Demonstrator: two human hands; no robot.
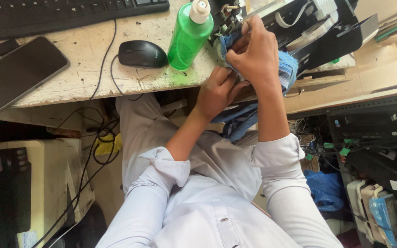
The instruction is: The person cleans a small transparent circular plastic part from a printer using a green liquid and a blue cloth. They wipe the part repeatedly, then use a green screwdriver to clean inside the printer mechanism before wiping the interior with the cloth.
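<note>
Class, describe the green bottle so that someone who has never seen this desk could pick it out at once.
Start at the worn pale desk. Between the black mouse and the right hand, which presses a blue cloth against an opened machine, stands the bottle. It alone is clear bright green, with a white cap.

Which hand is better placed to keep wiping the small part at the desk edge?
The right hand: it presses the blue cloth against the part. The left hand sits lower, gripping the cloth's hanging end.
</note>
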